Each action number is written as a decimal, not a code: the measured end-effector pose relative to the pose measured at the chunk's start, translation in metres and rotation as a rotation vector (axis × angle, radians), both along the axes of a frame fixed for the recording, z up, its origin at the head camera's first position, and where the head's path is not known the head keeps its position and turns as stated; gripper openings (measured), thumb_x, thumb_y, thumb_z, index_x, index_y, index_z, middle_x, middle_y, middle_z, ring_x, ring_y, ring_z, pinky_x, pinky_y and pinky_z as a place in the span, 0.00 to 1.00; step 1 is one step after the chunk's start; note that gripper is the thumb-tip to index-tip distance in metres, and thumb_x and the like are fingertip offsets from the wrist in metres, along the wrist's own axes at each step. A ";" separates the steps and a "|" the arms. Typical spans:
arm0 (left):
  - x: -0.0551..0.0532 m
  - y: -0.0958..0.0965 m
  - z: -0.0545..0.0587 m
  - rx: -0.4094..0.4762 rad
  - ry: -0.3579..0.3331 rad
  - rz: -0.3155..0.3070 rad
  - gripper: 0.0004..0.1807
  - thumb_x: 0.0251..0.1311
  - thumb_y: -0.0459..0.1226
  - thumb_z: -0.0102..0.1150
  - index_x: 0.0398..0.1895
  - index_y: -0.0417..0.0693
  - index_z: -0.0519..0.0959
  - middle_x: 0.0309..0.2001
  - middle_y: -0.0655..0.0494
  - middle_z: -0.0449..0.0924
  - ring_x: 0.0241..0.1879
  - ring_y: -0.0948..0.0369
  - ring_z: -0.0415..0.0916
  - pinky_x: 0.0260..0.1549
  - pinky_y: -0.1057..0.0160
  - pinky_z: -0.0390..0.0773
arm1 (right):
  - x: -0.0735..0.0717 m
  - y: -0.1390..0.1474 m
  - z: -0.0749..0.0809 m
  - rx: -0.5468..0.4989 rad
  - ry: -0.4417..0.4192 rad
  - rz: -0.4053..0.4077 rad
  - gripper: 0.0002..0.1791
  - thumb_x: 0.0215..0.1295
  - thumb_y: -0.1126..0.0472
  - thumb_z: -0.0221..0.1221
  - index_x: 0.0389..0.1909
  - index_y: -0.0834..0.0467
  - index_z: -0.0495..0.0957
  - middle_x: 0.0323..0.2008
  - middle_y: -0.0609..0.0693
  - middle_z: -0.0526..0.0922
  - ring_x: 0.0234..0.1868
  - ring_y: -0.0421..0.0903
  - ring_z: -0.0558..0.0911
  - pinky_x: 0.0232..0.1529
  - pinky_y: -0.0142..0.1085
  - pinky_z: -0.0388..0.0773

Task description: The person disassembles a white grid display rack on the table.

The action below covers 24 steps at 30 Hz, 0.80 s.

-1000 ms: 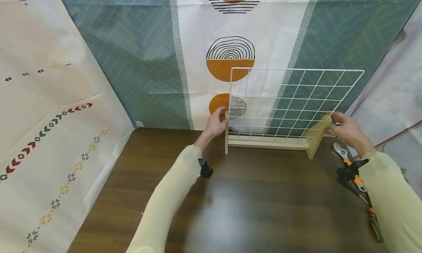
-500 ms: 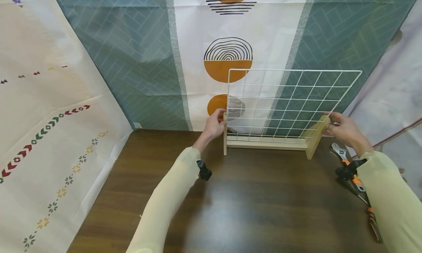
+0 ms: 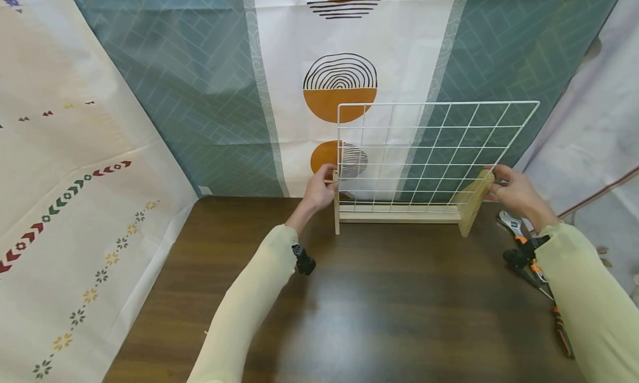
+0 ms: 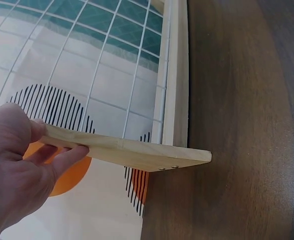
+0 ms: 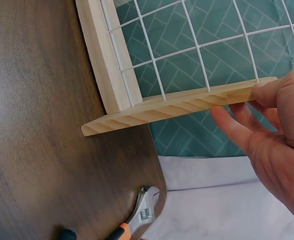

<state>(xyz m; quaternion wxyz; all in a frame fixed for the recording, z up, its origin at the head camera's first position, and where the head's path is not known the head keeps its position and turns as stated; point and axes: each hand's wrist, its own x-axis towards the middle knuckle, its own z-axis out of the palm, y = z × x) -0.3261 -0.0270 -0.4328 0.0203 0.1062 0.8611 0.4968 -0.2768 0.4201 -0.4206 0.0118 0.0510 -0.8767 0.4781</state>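
Observation:
A white wire grid (image 3: 433, 126) stands in a pale wooden frame at the back of the table. The frame has a low crossbar (image 3: 399, 217) between two side panels. My left hand (image 3: 318, 190) pinches the upper part of the left side panel (image 4: 131, 152), where two screw heads show on the outer face in the left wrist view. At the other end, my right hand (image 3: 516, 192) holds the top of the right side panel (image 5: 172, 111) between thumb and fingers. Both panels rest on the table.
At the right table edge lie an adjustable wrench (image 3: 511, 223) with an orange handle and a screwdriver (image 3: 561, 333), partly behind the right sleeve. The dark wooden table (image 3: 389, 305) meets a patterned cloth backdrop (image 3: 214, 95) behind the frame.
The whole scene drifts slightly left in the head view as the camera turns. Both hands keep their hold on the side panels, and the frame stays in place on the table.

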 end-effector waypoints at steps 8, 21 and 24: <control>0.005 -0.006 0.001 0.000 -0.013 0.001 0.24 0.70 0.26 0.52 0.67 0.47 0.66 0.56 0.41 0.74 0.52 0.49 0.78 0.45 0.59 0.81 | 0.003 -0.006 0.004 0.000 -0.008 0.008 0.26 0.71 0.77 0.43 0.69 0.77 0.54 0.55 0.72 0.66 0.41 0.27 0.73 0.41 0.32 0.83; 0.011 -0.014 -0.004 0.014 0.014 0.006 0.24 0.68 0.26 0.54 0.67 0.45 0.67 0.55 0.39 0.74 0.51 0.48 0.78 0.45 0.59 0.81 | 0.005 -0.012 0.003 -0.050 -0.024 0.025 0.27 0.73 0.76 0.43 0.70 0.77 0.53 0.59 0.74 0.62 0.43 0.26 0.72 0.41 0.29 0.82; 0.012 -0.015 -0.005 0.022 0.029 0.007 0.24 0.68 0.25 0.53 0.66 0.43 0.67 0.55 0.38 0.74 0.50 0.47 0.79 0.45 0.59 0.81 | 0.005 -0.014 0.004 -0.040 -0.032 0.030 0.27 0.73 0.77 0.43 0.71 0.77 0.51 0.60 0.75 0.62 0.44 0.26 0.71 0.41 0.29 0.82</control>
